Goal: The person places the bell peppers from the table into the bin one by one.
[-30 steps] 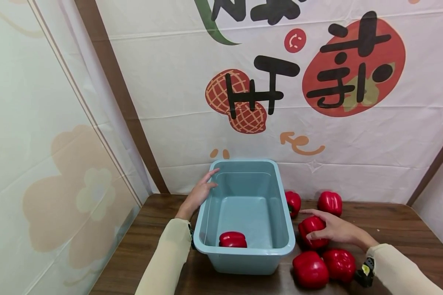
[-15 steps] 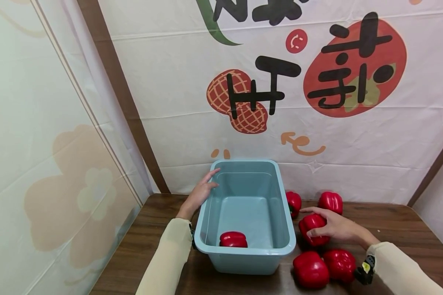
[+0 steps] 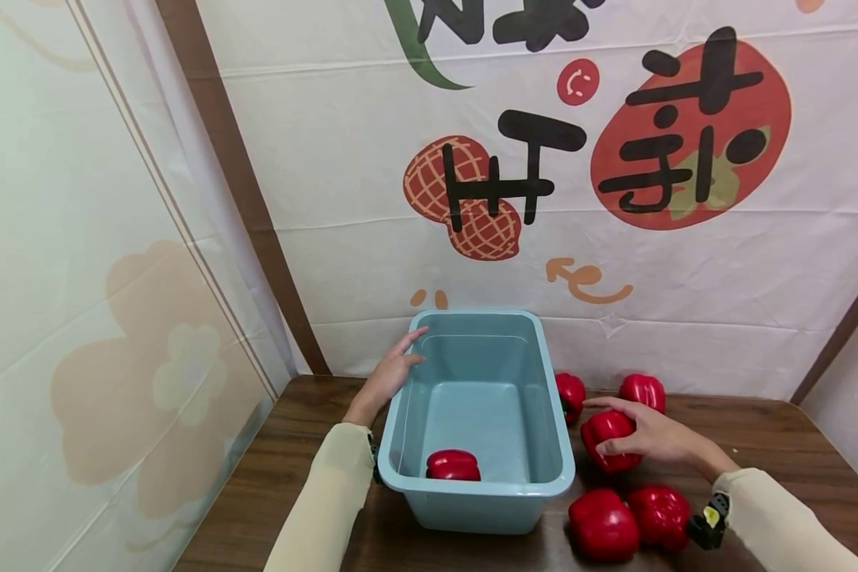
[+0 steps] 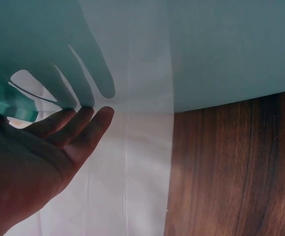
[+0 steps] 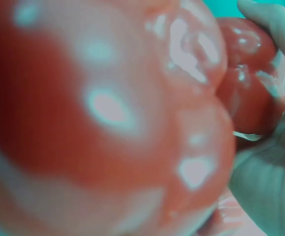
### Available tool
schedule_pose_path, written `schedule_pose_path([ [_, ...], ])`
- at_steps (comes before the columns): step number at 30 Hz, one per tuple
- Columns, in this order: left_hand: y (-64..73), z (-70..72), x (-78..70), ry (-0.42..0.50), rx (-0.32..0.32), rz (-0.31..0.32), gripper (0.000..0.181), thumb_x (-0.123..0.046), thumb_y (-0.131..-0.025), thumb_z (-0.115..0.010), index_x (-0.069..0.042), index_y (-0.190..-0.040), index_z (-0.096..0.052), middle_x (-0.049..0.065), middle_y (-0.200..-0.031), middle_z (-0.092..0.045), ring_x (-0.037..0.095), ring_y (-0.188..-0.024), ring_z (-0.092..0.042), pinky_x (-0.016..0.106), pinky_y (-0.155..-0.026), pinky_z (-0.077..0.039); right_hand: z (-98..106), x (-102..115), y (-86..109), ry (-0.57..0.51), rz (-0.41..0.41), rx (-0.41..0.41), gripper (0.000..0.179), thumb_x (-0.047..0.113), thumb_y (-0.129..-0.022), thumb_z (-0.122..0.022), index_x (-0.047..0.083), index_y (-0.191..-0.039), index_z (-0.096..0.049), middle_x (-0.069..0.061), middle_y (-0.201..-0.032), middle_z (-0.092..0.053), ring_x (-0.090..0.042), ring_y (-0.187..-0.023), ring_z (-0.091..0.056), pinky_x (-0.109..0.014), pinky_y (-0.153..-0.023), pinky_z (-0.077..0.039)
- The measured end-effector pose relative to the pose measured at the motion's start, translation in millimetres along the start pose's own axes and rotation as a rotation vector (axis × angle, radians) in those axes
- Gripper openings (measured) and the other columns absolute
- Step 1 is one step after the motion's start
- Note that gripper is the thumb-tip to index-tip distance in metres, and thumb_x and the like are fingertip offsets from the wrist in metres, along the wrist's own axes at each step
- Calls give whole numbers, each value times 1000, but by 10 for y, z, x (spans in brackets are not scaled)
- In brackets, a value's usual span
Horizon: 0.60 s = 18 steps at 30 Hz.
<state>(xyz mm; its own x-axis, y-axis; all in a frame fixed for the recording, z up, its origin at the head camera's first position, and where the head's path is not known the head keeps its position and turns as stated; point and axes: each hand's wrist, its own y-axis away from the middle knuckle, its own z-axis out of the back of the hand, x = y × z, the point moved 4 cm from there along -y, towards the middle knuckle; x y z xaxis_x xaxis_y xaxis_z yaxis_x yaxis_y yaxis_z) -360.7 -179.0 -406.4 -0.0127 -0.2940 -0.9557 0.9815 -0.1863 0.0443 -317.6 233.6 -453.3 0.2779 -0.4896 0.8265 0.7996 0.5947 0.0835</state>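
In the head view a light blue plastic tub [image 3: 475,429] stands on the table, a red bell pepper [image 3: 454,465] lying inside at its near end. My left hand [image 3: 388,377] holds the tub's left rim, thumb over the edge; the left wrist view shows several fingertips [image 4: 103,115] against the outer wall. Right of the tub, my right hand [image 3: 654,433] grips another red bell pepper [image 3: 606,437], thumb on the near side and fingers over the far side. In the right wrist view this pepper [image 5: 245,73] is partly hidden behind a closer, blurred one [image 5: 108,108].
Two bell peppers, one at the front [image 3: 604,524] and one beside it [image 3: 659,516], lie nearest me on the wooden table [image 3: 779,445]. Farther back are one by the tub [image 3: 570,395] and one near the backdrop [image 3: 642,392]. A printed cloth [image 3: 372,262] hangs behind.
My right hand has closed more firmly around the pepper, which has shifted slightly upward in the head view. The left hand and tub keep their places; the whole view has drifted slightly.
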Motion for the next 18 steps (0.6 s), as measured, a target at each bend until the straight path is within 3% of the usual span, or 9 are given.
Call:
schedule_pose_path([
  [12, 4, -6, -34, 20, 22, 12, 59, -14, -99, -42, -19, -157, -29, 10, -166, -11, 41, -137, -36, 62, -104, -39, 26, 46, -14, 43, 17, -39, 71, 28, -83, -76, 8, -144, -45, -19, -129, -54, -32, -111, -54, -35, -78, -56],
  [18, 128, -2, -224, 15, 52, 22, 59, -10, -99, -41, -14, -157, -27, 14, -165, -11, 41, -135, -37, 61, -105, -39, 53, 99, 7, -1, 25, -33, 73, 26, -82, -77, 6, -144, -43, -20, -131, -53, -31, -113, -53, -35, -77, -57],
])
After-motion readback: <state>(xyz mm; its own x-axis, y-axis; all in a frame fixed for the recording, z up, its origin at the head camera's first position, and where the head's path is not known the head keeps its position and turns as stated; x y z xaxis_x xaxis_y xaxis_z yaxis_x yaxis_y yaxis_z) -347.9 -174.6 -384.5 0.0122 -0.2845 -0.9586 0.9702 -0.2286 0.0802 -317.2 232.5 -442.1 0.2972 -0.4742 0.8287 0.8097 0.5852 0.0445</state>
